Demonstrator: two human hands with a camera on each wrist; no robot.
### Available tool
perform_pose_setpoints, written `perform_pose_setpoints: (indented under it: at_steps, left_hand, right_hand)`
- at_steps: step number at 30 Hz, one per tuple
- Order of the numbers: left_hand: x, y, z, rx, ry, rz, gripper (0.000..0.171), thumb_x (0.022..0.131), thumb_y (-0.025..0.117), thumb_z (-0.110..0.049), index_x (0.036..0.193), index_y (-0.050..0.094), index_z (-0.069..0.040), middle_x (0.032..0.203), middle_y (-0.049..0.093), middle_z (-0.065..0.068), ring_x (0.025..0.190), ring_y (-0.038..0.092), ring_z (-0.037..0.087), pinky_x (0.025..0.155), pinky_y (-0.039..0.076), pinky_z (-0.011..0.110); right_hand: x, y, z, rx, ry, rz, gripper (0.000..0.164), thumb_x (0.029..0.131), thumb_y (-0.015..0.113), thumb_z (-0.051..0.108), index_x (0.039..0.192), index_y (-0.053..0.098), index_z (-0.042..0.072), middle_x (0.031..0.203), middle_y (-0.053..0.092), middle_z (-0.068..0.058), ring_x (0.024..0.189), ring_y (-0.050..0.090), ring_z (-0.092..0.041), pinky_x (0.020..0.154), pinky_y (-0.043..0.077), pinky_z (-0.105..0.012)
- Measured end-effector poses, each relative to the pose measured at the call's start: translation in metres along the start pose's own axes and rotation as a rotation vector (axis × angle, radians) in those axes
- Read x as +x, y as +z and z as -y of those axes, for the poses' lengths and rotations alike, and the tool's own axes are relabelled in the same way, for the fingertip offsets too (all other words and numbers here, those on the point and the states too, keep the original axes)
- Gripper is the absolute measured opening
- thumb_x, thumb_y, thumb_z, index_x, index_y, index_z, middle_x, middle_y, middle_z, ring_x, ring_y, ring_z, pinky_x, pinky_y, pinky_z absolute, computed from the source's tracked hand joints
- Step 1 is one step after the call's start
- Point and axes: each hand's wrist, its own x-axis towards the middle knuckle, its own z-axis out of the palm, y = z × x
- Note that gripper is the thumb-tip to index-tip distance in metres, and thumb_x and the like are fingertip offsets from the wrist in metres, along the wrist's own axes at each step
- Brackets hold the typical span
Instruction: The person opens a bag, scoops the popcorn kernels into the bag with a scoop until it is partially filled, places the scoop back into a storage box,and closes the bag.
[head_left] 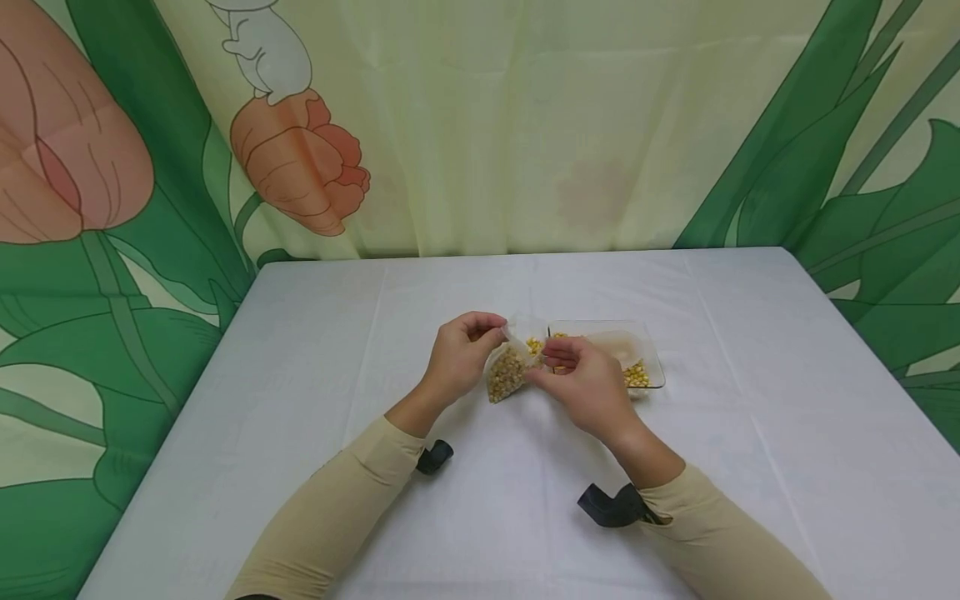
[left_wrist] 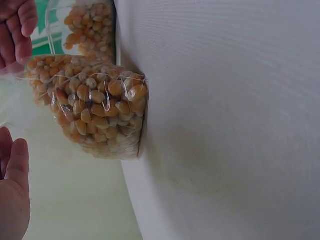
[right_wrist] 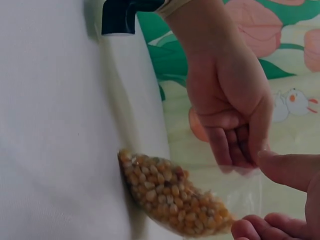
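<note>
A clear plastic bag (head_left: 507, 372) partly filled with corn kernels stands on the white table, its loose upper film rising above the kernels. With thumb and fingers, my left hand (head_left: 467, 348) pinches the film at the top left. On the other side, my right hand (head_left: 588, 387) is beside the bag's upper part, thumb and fingers apart. In the right wrist view the right hand's thumb (right_wrist: 287, 170) reaches close to the left hand (right_wrist: 227, 100), and its fingertips are by the kernels. Whether they touch the bag is hard to tell.
Behind my right hand sits a clear rectangular container (head_left: 654, 350) with yellow kernels and something pale inside. More yellow kernels (head_left: 534, 344) show just beyond the bag. A white cloth covers the table (head_left: 450, 533); a printed curtain (head_left: 510, 125) hangs behind it.
</note>
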Motion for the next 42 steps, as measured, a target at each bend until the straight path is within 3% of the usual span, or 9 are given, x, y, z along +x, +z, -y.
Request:
perform_pose_setpoints:
  at_steps: [11, 21, 26, 32, 37, 42]
  left_hand:
    - [-0.001, 0.001, 0.004, -0.019, 0.026, 0.024, 0.012, 0.097, 0.063, -0.001, 0.106, 0.069, 0.005, 0.097, 0.069, 0.011, 0.092, 0.067, 0.021, 0.082, 0.054, 0.029]
    - [0.001, -0.005, 0.007, 0.023, 0.034, 0.016, 0.014, 0.098, 0.063, -0.009, 0.106, 0.071, 0.0, 0.102, 0.069, 0.009, 0.093, 0.063, 0.022, 0.079, 0.051, 0.03]
    - [0.011, -0.01, 0.009, 0.055, -0.04, -0.003, 0.024, 0.103, 0.057, -0.018, 0.116, 0.07, -0.002, 0.112, 0.068, 0.011, 0.102, 0.062, 0.023, 0.084, 0.049, 0.033]
    - [0.02, -0.01, 0.012, 0.115, -0.145, 0.085, 0.037, 0.107, 0.05, -0.028, 0.133, 0.063, -0.005, 0.127, 0.065, 0.007, 0.122, 0.057, 0.022, 0.105, 0.043, 0.041]
    - [0.024, -0.011, 0.017, 0.108, -0.174, 0.102, 0.037, 0.105, 0.054, -0.032, 0.126, 0.068, -0.005, 0.116, 0.069, 0.007, 0.118, 0.058, 0.022, 0.102, 0.044, 0.044]
    - [0.022, -0.016, 0.016, 0.073, -0.138, 0.043, 0.031, 0.101, 0.062, -0.033, 0.112, 0.073, -0.006, 0.106, 0.071, 0.005, 0.109, 0.06, 0.021, 0.096, 0.047, 0.042]
  right_hand:
    - [0.0, 0.014, 0.006, -0.071, -0.04, -0.16, 0.021, 0.087, 0.073, 0.013, 0.103, 0.073, -0.001, 0.092, 0.073, -0.009, 0.085, 0.07, -0.022, 0.076, 0.055, -0.035]
    - [0.002, 0.009, 0.012, -0.04, -0.047, -0.181, 0.014, 0.089, 0.072, 0.009, 0.1, 0.073, -0.001, 0.09, 0.072, -0.011, 0.081, 0.068, -0.022, 0.066, 0.05, -0.023]
    - [0.004, 0.007, 0.016, -0.022, -0.07, -0.18, 0.015, 0.09, 0.072, 0.008, 0.101, 0.073, -0.002, 0.092, 0.072, -0.012, 0.083, 0.068, -0.022, 0.068, 0.051, -0.021]
    - [0.004, 0.006, 0.02, -0.026, -0.082, -0.166, 0.013, 0.09, 0.073, 0.007, 0.1, 0.073, -0.002, 0.092, 0.072, -0.012, 0.083, 0.067, -0.022, 0.068, 0.051, -0.022]
    - [0.006, 0.003, 0.024, -0.032, -0.104, -0.17, 0.012, 0.089, 0.073, 0.006, 0.098, 0.073, -0.002, 0.09, 0.072, -0.012, 0.081, 0.067, -0.022, 0.068, 0.051, -0.023]
    - [0.009, -0.001, 0.026, -0.033, -0.134, -0.181, 0.01, 0.09, 0.072, 0.004, 0.097, 0.072, -0.004, 0.089, 0.072, -0.013, 0.079, 0.067, -0.024, 0.067, 0.05, -0.021]
